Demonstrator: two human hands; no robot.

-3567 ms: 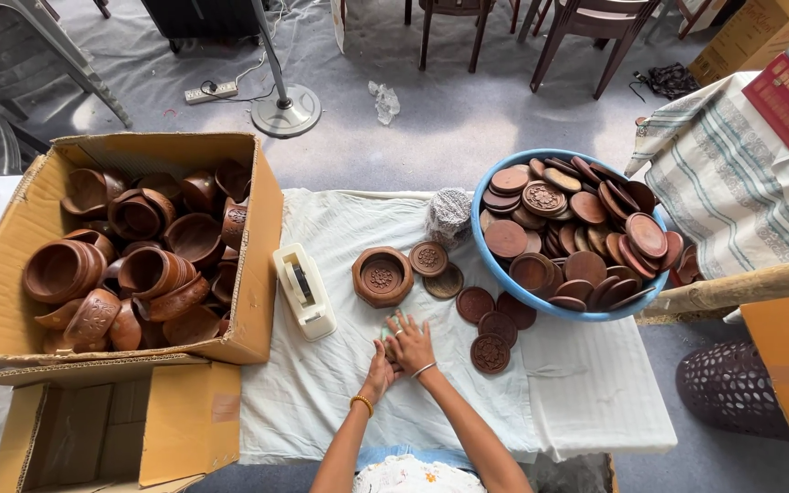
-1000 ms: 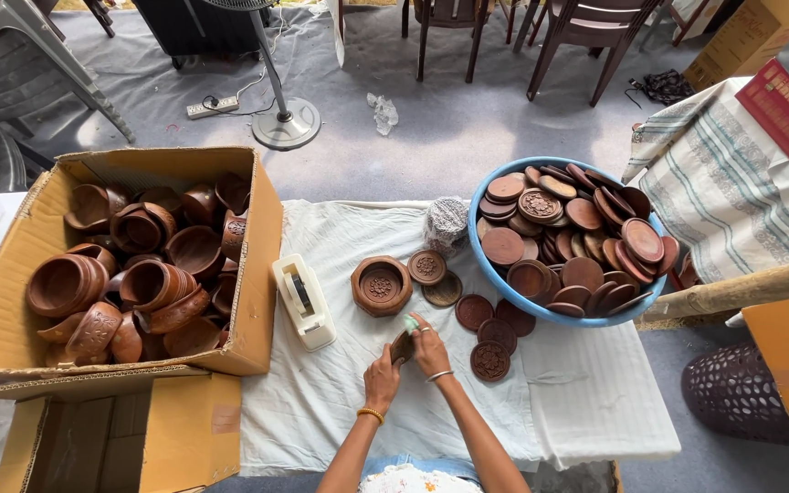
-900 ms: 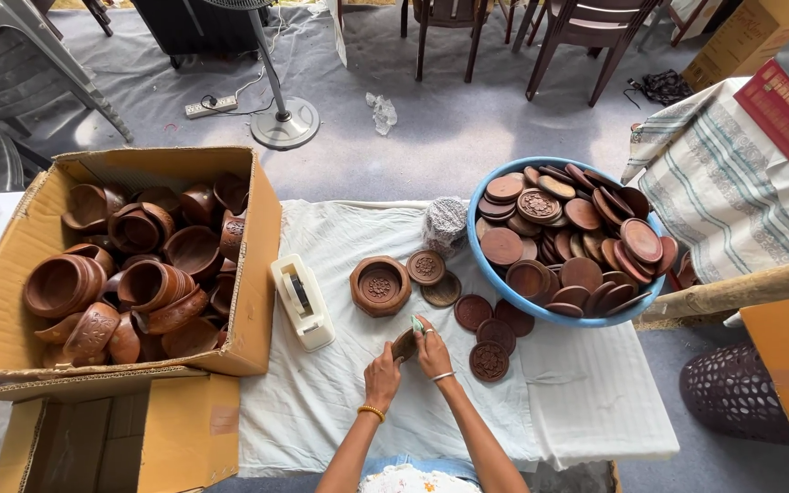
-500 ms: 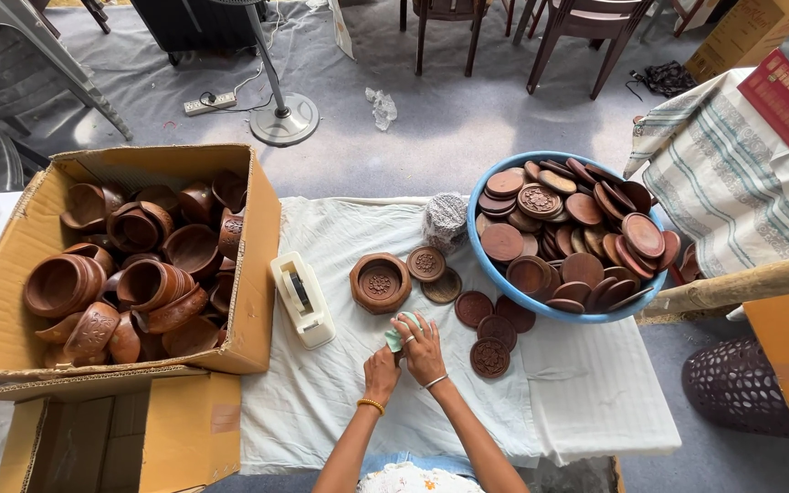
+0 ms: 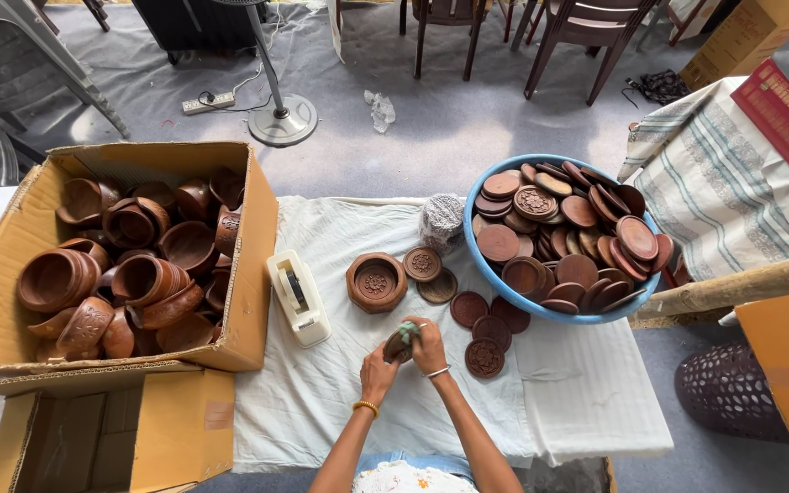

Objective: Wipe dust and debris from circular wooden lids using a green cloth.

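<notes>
Over the white cloth on the table, just in front of me, I've got a small round wooden lid pinched upright in my left hand. My right hand is clamped on a bit of green cloth, pressed against the lid's top edge. Near them sits a carved wooden bowl, with loose lids just to my right, a blue tub of lids beyond, and a tape dispenser to my left.

Both hands w/ wooden lid, green cloth
</notes>
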